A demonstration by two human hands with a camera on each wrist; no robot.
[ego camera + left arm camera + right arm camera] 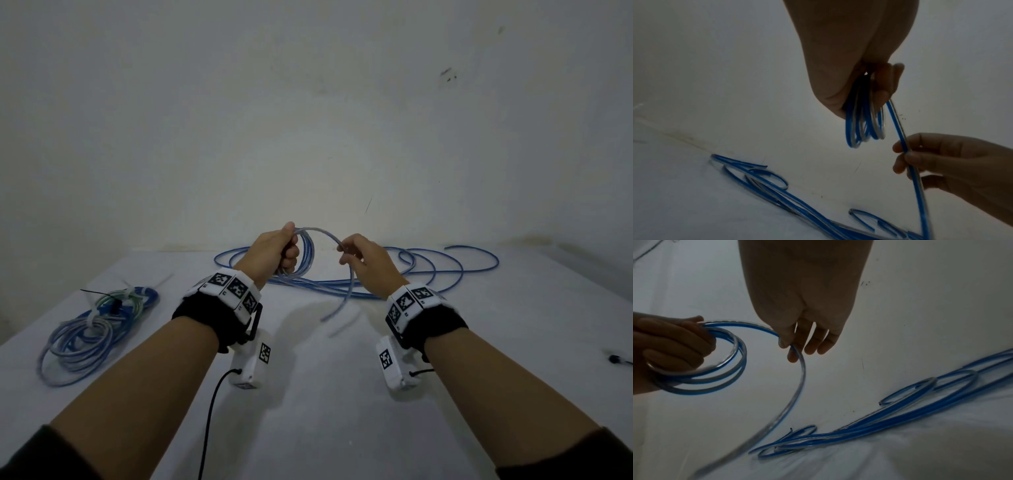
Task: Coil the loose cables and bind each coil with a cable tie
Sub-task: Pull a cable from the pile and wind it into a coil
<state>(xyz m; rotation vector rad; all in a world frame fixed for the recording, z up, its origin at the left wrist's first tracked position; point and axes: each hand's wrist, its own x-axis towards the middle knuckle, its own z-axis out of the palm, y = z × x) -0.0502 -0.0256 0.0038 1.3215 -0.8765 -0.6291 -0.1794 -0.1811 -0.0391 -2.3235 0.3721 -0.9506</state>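
My left hand [279, 250] is raised above the white table and grips a small coil [306, 253] of blue-and-clear cable, its fingers curled through the loops [723, 369]. From the coil a strand [323, 233] arcs over to my right hand [359, 257], which pinches it between thumb and fingers [791, 352]. Below that pinch the strand [917, 183] hangs down, and its loose tail [337, 310] swings above the table. More blue cable [428, 270] lies in loose loops on the table behind both hands.
At the left of the table lies a pile of coiled cables [99, 325] bound with white ties, one black tie [94, 292] sticking out. A small dark object [616, 359] sits at the right edge. A plain wall [308, 120] rises right behind the table.
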